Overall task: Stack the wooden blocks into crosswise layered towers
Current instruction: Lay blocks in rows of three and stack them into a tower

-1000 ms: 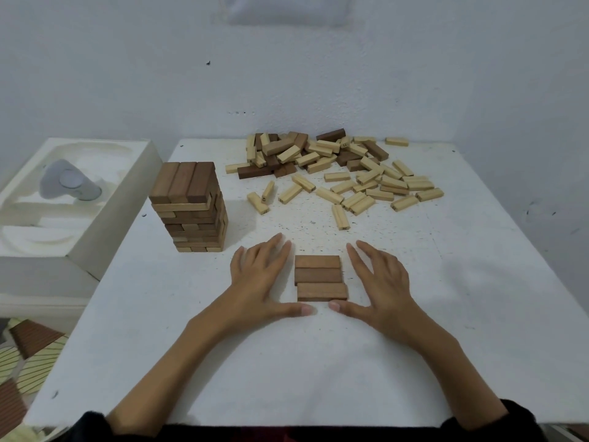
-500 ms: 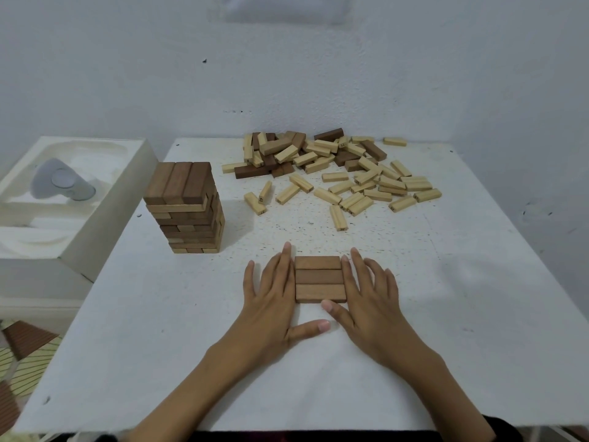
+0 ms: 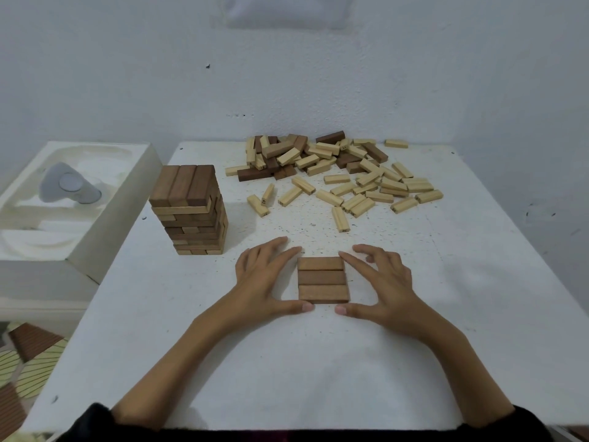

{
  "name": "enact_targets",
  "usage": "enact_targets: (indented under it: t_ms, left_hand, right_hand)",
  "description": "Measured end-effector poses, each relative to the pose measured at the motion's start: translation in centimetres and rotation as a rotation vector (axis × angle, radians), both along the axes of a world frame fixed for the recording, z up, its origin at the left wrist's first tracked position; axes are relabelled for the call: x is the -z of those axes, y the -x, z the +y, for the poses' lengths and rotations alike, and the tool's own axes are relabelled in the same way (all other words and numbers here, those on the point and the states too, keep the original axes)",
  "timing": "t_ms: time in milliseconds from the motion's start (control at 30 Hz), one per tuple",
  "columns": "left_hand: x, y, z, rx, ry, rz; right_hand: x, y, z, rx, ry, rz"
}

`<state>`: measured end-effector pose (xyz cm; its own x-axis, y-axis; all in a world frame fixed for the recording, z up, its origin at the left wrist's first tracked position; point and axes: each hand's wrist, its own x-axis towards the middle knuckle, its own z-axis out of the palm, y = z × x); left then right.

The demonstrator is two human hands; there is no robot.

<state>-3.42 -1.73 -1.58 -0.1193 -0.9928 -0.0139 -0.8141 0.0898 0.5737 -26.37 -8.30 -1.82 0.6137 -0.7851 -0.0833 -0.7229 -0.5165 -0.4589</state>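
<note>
From the head view, both hands are easing back from the sides of the three-block layer (image 3: 322,279), which is lying flat on the white table (image 3: 446,314) between them. The left hand (image 3: 264,279) and right hand (image 3: 384,283) are framing it with loosely spread fingers, gripping nothing. A finished tower (image 3: 191,208) is standing to the left, and loose blocks (image 3: 338,177) are lying beyond.

This looks like a plain room in a home rather than a workplace. A white tabletop (image 3: 446,298) sits in a corner of bare, scuffed white walls (image 3: 127,74), with toy wooden blocks (image 3: 350,173) heaped on it. Beside it a moulded white packing tray (image 3: 105,224) holds a grey gadget (image 3: 68,188), and leaf-patterned flooring (image 3: 28,362) shows at the lower left.
</note>
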Motion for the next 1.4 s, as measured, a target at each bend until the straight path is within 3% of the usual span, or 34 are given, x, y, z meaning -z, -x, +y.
enact_targets:
  t_ms: [167, 467, 767, 1033, 1400]
  left_hand:
    - [0.3, -0.1, -0.4, 0.003, 0.043, 0.039]
    - [0.5, -0.1, -0.5, -0.044, 0.073, 0.024]
    - [0.9, 1.3, 1.0, -0.030, 0.055, -0.211]
    - [1.2, 1.4, 0.8, -0.008, 0.065, -0.272]
    - [-0.1, 1.0, 0.6, -0.084, 0.188, 0.018]
  right_hand:
    - [-0.2, 0.0, -1.0, -0.015, -0.044, -0.118]
    - [-0.4, -0.3, -1.4, -0.032, -0.055, -0.122]
    - [0.0, -0.3, -1.2, -0.028, -0.014, -0.062]
    - [0.0, -0.4, -1.2, -0.026, -0.004, -0.049]
    - [-0.5, -0.5, -0.9, -0.029, -0.059, -0.131]
